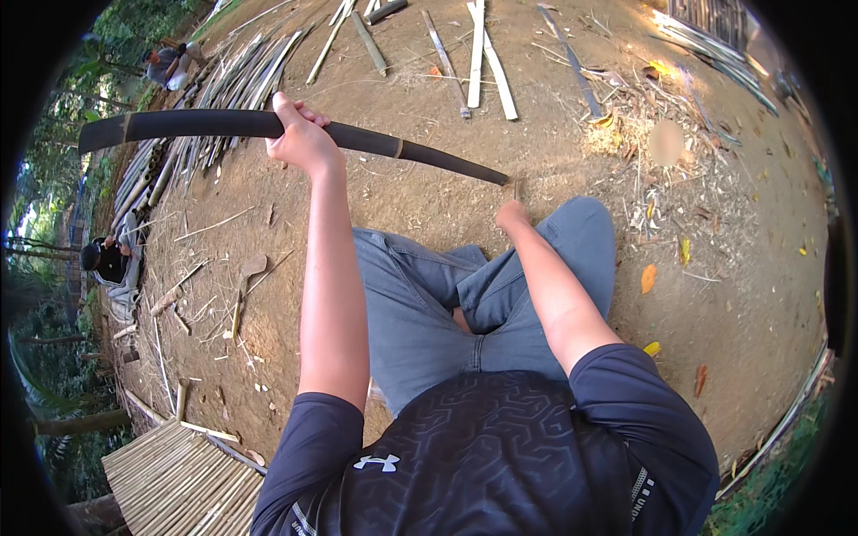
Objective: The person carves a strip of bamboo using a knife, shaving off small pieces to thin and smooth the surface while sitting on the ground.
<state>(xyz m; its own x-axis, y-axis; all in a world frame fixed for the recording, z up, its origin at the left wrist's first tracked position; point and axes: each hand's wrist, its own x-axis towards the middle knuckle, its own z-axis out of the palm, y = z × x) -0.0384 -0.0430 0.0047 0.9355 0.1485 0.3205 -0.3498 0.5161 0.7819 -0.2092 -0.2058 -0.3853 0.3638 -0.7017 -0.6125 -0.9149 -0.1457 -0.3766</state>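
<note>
A long dark bamboo pole [210,124] with paler node rings stretches in front of me, from the far left to just past the middle. My left hand [302,134] is wrapped round it, thumb up, left of the middle. At its thin right end is my right hand [513,216], closed, above my bent right knee. A small brownish piece [517,188] sticks up from this hand beside the pole's end; I cannot make out what it is. My fingers there are mostly hidden. I sit on the ground with legs crossed.
Split bamboo strips [223,98] lie heaped at the far left, with more pale strips [478,58] ahead. A hatchet-like tool [248,277] lies to the left. Shavings [661,179] spread at the right. A bamboo slat mat [183,478] is near left. Two people [165,64] sit at the left edge.
</note>
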